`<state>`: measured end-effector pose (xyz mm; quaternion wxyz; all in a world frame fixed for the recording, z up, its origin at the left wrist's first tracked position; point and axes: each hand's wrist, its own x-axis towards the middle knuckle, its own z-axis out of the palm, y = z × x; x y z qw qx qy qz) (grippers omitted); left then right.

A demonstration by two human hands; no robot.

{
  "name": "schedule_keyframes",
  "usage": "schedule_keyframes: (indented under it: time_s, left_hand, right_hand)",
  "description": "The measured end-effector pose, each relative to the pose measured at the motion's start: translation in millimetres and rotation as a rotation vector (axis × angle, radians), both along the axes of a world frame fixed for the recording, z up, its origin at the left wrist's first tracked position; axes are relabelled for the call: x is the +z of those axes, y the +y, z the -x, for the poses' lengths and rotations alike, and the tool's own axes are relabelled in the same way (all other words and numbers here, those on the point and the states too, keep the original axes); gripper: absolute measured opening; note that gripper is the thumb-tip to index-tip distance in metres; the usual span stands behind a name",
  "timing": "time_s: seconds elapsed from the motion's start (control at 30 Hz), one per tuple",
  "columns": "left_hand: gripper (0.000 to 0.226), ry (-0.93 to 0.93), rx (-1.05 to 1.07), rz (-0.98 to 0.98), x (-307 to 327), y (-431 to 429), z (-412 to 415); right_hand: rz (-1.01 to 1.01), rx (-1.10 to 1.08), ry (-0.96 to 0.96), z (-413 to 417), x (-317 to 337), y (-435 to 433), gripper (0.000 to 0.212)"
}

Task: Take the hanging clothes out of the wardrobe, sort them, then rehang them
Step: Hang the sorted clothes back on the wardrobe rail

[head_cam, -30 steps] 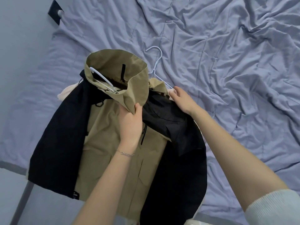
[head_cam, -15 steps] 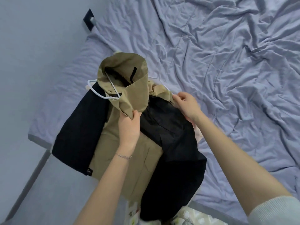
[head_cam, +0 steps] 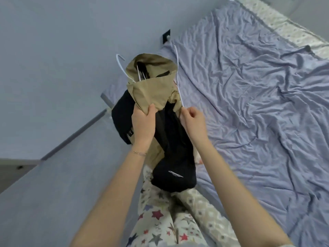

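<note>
Holding a tan-and-black jacket (head_cam: 174,139) up in front of the body, just over the left edge of the bed (head_cam: 249,107), with black sleeves hanging down either side of the tan front. Cannot tell whether the cloth touches the bed.

Gripping the front edge of the tan hood (head_cam: 153,91) with the left hand (head_cam: 143,125), fingers curled round the cloth, thumb on top. Thin bracelet (head_cam: 139,153) on that wrist.

Pinching the lower end of a white hanger (head_cam: 178,72) with the right hand (head_cam: 193,120), fingers curled in, just beside the jacket's right shoulder. Hanger wire running up past the hood.

Second hanger (head_cam: 122,70), also white, inside the hood opening, with its hook poking out at upper left.

Below the jacket, star-print trousers (head_cam: 156,216). Crumpled lilac sheet over the bed. Grey rail (head_cam: 78,131) along the bed's left side, against a pale wall. Small black bracket (head_cam: 166,35) on the wall near the bed's far corner.
</note>
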<state>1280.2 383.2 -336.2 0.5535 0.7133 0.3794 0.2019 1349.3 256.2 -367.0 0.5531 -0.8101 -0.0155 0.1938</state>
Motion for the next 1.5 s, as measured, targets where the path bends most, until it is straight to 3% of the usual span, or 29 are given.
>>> schedule_keyframes:
  time_s: [0.33, 0.67, 0.9, 1.07, 1.5]
  left_hand:
    - [0.013, -0.099, 0.287, 0.004, 123, 49, 220]
    - [0.019, -0.060, 0.523, 0.044, 145, 44, 438]
    - [0.011, 0.002, 0.631, 0.022, 156, -2, 550]
    - [0.019, 0.098, 0.750, -0.017, 162, -48, 613]
    - [0.016, 0.038, 1.313, -0.085, 179, -222, 708]
  right_hand:
    - [-0.178, 0.275, -0.021, 170, 132, 57, 0.031]
    - [-0.196, 0.633, -0.124, 353, 168, 95, 0.038]
    - [-0.209, 0.779, -0.073, 466, 171, 74, 0.042]
    - [-0.166, 0.931, -0.051, 523, 171, 55, 0.046]
    - [-0.288, 1.552, -0.115, 632, 199, -44, 0.048]
